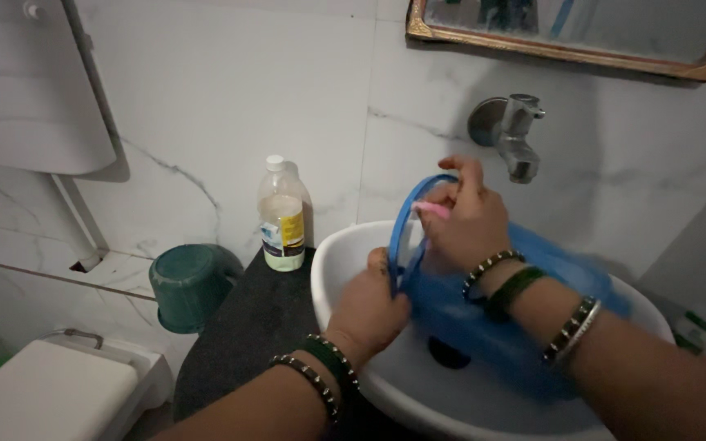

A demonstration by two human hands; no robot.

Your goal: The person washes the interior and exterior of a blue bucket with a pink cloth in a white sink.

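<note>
A blue plastic container (484,327) lies tilted on its side in the white washbasin (345,253), its rim toward the left. My left hand (369,306) grips the near edge of the rim. My right hand (463,220) reaches inside the opening and holds a small pink thing (433,210) against the inner wall; what it is I cannot tell. Both wrists wear dark bangles. A metal tap (516,135) sticks out of the wall just above my right hand.
A clear plastic bottle (283,216) with pale liquid and a white cap stands on the dark counter (247,327) left of the basin. A green mug (191,284) lies beside it. A white toilet (51,392) is at lower left, a cistern (26,90) above, a framed mirror (574,33) at top.
</note>
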